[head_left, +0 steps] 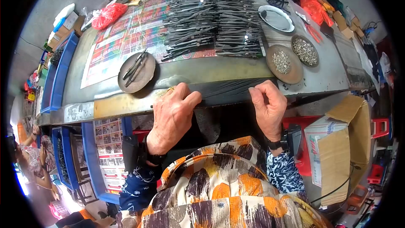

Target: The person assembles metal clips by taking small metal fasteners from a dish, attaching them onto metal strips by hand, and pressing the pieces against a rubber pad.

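My left hand [171, 116] is at the table's front edge, its fingers curled and closed. My right hand [268, 107] is further along the same edge, thumb and forefinger pinched together. Whatever either hand holds is hidden or too small to name. Between them, wrinkled black material [225, 91] covers the edge; I cannot tell whether the fingers grip it. A round dish [145, 78] with a few slim dark tools [135, 66] stands beyond my left hand. Past my right hand are a brown dish [295, 74] and a darker dish [313, 61], both holding small silvery pieces.
Many thin black strips [192, 25] lie in two columns on printed sheets [126, 38]. A white oval dish [276, 19] and red-handled pliers [314, 33] lie at the right. Blue trays [55, 80] stand left, an open carton [337, 152] right. Another person [36, 164] sits far left.
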`<state>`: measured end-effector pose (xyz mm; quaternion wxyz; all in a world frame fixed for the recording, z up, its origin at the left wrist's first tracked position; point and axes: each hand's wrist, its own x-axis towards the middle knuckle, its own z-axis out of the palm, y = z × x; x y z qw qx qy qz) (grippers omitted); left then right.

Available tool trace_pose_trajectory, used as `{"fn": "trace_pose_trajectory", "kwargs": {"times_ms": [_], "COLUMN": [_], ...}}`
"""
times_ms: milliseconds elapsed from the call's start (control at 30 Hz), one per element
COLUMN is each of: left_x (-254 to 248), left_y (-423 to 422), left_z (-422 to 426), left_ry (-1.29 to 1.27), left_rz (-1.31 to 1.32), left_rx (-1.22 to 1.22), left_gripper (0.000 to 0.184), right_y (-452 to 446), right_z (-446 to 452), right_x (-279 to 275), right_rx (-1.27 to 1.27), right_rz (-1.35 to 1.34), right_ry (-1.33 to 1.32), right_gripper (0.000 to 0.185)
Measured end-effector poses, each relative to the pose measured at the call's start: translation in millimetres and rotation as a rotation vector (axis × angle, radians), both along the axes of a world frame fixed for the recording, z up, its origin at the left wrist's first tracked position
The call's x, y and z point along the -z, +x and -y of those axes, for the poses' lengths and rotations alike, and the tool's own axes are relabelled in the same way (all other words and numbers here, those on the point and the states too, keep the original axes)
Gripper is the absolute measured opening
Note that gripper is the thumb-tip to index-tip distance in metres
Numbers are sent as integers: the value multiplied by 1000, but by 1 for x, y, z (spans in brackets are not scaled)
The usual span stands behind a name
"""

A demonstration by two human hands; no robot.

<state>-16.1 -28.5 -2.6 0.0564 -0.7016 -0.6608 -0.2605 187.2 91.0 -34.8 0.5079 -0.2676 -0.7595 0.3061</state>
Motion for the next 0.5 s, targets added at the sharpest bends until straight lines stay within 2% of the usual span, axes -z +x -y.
{"fn": "trace_pose_trajectory", "kwargs": {"times_ms": [167,300,367,500], "left_x": [5,-5,1,3], "left_y": [-18,-61,-85,-111], "left_z": [8,3,-1,-11], "left_ry": [125,241,248,208], "left_rz": [301,151,182,43], "left_rx": [-102,-355,-420,-447], "left_gripper": [11,9,11,12], "right_y": [0,3,4,8], "right_z": [0,3,2,1], "right_x": [1,-3,-3,-10], "right_rx": [-11,-43,-54,-42], "right_rz": [-24,-6,-7,5], "right_ry": [21,-24,-46,-26], "right_gripper": [16,16,15,12]}}
